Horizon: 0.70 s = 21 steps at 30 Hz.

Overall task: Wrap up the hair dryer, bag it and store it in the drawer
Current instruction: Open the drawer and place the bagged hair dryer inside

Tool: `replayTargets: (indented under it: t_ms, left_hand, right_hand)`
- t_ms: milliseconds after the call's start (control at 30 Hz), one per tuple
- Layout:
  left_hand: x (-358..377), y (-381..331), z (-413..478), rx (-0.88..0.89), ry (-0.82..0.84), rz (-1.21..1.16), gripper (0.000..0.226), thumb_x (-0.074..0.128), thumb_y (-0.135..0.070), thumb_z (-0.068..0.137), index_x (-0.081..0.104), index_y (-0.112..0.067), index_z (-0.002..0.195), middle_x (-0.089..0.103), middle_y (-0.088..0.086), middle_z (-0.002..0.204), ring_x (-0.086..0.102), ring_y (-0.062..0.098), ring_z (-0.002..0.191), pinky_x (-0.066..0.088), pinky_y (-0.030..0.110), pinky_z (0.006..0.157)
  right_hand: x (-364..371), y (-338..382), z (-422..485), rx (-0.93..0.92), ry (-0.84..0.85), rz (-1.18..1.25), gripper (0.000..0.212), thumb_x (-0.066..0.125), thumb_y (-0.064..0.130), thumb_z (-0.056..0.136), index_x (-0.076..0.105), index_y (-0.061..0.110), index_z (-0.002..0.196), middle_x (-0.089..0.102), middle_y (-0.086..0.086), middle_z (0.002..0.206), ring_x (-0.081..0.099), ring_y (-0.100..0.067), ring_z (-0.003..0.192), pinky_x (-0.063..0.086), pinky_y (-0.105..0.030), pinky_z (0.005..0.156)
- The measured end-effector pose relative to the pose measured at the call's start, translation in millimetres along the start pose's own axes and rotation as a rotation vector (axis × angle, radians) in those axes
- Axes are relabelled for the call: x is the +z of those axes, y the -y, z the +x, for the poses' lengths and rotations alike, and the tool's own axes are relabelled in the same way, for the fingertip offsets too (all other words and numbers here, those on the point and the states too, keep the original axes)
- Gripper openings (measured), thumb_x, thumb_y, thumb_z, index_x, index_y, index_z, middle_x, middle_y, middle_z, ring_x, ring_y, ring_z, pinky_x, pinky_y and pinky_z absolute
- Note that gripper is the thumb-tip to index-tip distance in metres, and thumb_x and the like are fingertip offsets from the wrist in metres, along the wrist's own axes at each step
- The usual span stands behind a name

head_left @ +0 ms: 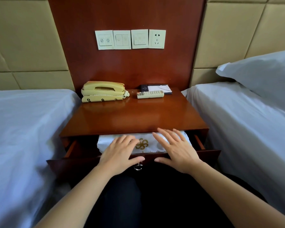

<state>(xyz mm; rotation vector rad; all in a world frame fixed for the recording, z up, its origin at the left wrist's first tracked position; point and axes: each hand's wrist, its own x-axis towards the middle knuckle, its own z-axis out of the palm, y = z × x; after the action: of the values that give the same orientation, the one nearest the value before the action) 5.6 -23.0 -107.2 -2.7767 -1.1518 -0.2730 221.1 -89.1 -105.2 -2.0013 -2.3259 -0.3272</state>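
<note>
Left hand, right hand both flat, fingers straight, pressing white gold-logo bag beneath palms in open dark wooden drawer. No hair dryer visible, presumably bagged. Risk: bag bulge snags glossy reddish nightstand top on closing; fingers pinched.

I see nightstand between left bed and right bed, drawer open toward me. Bag in drawer, my left hand and right hand over it. On top: phone back left, remote back right, notepad behind remote.
</note>
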Motion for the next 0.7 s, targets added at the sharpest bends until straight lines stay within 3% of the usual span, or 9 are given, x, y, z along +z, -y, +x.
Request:
replayTargets:
  t_ms: [67, 133, 233, 333, 433, 533, 600, 700]
  left_hand:
    - [7.8, 6.2, 8.4, -0.011, -0.046, 0.077, 0.080, 0.022, -0.073, 0.083, 0.046, -0.019, 0.136, 0.051, 0.000, 0.136, 0.050, 0.022, 0.126, 0.027, 0.035, 0.107]
    - [10.1, 9.6, 18.3, -0.055, -0.022, 0.100, 0.096, 0.003, -0.079, 0.079, 0.026, -0.017, 0.149, 0.031, 0.003, 0.154, 0.028, 0.021, 0.142, 0.014, 0.042, 0.116]
    - [11.7, 15.2, 33.3, -0.074, 0.047, 0.096, 0.109, -0.013, -0.080, 0.065, 0.005, -0.018, 0.152, 0.007, 0.000, 0.161, 0.003, 0.016, 0.148, -0.001, 0.044, 0.117]
    - [15.1, 20.9, 44.3, -0.067, 0.055, 0.088, 0.110, -0.017, -0.082, 0.062, 0.005, -0.023, 0.152, 0.006, -0.003, 0.161, 0.002, 0.014, 0.148, 0.001, 0.042, 0.117]
    - [21.5, 23.9, 52.6, -0.116, 0.002, 0.055, 0.099, -0.006, -0.080, 0.073, 0.025, -0.027, 0.149, 0.025, -0.005, 0.157, 0.020, 0.014, 0.145, 0.019, 0.038, 0.115]
    - [28.9, 22.8, 61.2, -0.166, -0.102, 0.034, 0.076, 0.019, -0.071, 0.084, 0.061, -0.024, 0.126, 0.062, -0.003, 0.130, 0.057, 0.017, 0.123, 0.048, 0.036, 0.096]
    - [29.9, 22.4, 67.1, -0.159, -0.139, 0.026, 0.069, 0.029, -0.065, 0.080, 0.068, -0.022, 0.116, 0.068, -0.003, 0.120, 0.063, 0.017, 0.113, 0.053, 0.035, 0.088]
    - [28.6, 23.4, 69.8, -0.154, -0.176, 0.034, 0.062, 0.045, -0.067, 0.077, 0.071, -0.022, 0.112, 0.070, -0.003, 0.116, 0.065, 0.017, 0.109, 0.054, 0.034, 0.085]
  right_hand:
    - [4.8, -1.9, 7.1, 0.045, -0.044, 0.007, 0.087, 0.024, 0.079, 0.079, 0.027, 0.023, 0.147, 0.032, -0.007, 0.152, 0.032, -0.026, 0.140, 0.013, -0.041, 0.112]
    - [7.1, -7.6, 17.0, 0.075, -0.024, 0.050, 0.097, 0.020, 0.083, 0.073, 0.008, 0.025, 0.150, 0.011, -0.005, 0.159, 0.009, -0.025, 0.146, 0.000, -0.039, 0.115]
    - [8.6, -13.8, 31.9, 0.115, 0.058, 0.037, 0.110, 0.007, 0.086, 0.062, 0.001, 0.022, 0.150, 0.002, -0.003, 0.160, -0.002, -0.024, 0.147, 0.001, -0.040, 0.118]
    - [11.3, -16.3, 42.3, 0.145, 0.021, 0.012, 0.115, -0.003, 0.089, 0.059, 0.024, 0.019, 0.147, 0.023, -0.005, 0.156, 0.018, -0.028, 0.145, 0.017, -0.044, 0.115]
    - [19.7, -16.6, 50.9, 0.188, -0.113, 0.015, 0.093, 0.015, 0.086, 0.072, 0.060, 0.019, 0.118, 0.062, -0.005, 0.128, 0.056, -0.031, 0.120, 0.046, -0.047, 0.095]
    - [22.3, -16.3, 63.6, 0.174, -0.223, 0.015, 0.069, 0.047, 0.077, 0.067, 0.061, 0.018, 0.100, 0.069, -0.001, 0.108, 0.064, -0.030, 0.106, 0.053, -0.042, 0.084]
    - [21.2, -17.6, 69.5, 0.160, -0.260, 0.008, 0.065, 0.063, 0.073, 0.060, 0.060, 0.016, 0.093, 0.068, 0.001, 0.092, 0.067, -0.029, 0.096, 0.055, -0.037, 0.076]
    - [16.4, -19.5, 70.8, 0.129, -0.259, -0.012, 0.061, 0.067, 0.072, 0.056, 0.058, 0.018, 0.083, 0.063, 0.005, 0.077, 0.068, -0.026, 0.081, 0.053, -0.031, 0.061]
